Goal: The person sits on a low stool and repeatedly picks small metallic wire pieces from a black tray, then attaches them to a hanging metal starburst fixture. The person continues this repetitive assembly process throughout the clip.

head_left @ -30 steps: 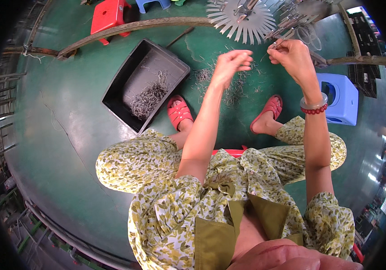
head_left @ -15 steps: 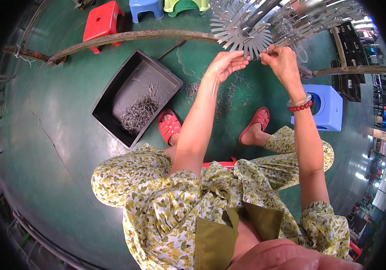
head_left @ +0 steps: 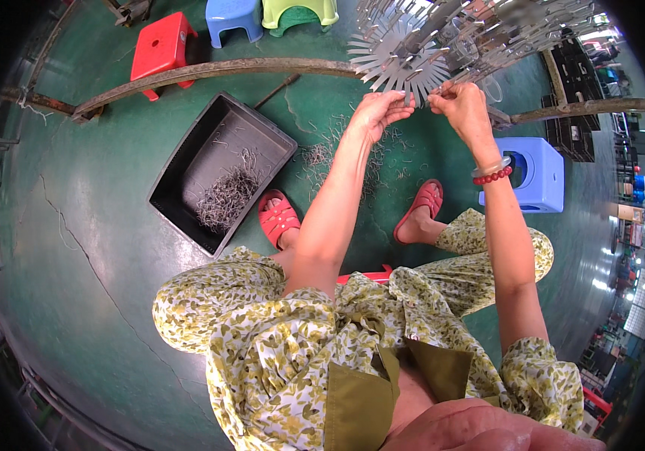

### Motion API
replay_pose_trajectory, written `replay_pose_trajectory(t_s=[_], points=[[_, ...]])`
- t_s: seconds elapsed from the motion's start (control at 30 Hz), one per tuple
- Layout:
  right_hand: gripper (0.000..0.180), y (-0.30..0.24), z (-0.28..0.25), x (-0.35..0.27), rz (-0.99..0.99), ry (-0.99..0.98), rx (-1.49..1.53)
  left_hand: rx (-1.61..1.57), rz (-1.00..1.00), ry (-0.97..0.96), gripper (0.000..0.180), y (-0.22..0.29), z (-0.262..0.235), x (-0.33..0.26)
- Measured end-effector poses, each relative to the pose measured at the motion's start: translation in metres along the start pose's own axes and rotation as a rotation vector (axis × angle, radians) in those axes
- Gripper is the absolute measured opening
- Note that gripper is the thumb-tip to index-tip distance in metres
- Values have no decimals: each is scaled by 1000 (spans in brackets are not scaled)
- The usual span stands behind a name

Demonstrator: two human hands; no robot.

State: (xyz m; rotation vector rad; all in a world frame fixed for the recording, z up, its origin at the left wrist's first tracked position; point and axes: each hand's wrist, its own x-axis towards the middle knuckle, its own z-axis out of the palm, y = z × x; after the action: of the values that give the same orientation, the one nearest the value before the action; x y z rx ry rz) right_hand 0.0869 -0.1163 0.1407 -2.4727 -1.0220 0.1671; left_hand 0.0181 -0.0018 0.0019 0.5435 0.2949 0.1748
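While both hands pinch small wire pieces under a toothed metal wheel (head_left: 398, 56), the left hand (head_left: 379, 113) and right hand (head_left: 461, 105) hover over a green floor (head_left: 97, 248) strewn with wire bits (head_left: 322, 154) beside a black tray (head_left: 221, 173).

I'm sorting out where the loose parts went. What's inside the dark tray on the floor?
The dark tray holds a tangled heap of thin wire pieces toward its near end; the far end shows bare bottom. What lies beneath the heap is covered.
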Motion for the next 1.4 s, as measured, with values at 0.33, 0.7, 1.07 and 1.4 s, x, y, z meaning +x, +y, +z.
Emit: replay_pose_trajectory(t_s=[0.33,0.7,1.07,1.4], points=[[16,-2,-2,-6,88,-16,80,-33,13,32,23,-4,4,-3],[15,-1,-3,-6,81,32,-19,-83,-6,27,22,-9,8,-4],[13,13,4,-8,193,38,19,-109,-57,-10,24,-23,7,0],[12,8,4,-12,160,55,59,-101,-52,-19,24,-23,11,-5]])
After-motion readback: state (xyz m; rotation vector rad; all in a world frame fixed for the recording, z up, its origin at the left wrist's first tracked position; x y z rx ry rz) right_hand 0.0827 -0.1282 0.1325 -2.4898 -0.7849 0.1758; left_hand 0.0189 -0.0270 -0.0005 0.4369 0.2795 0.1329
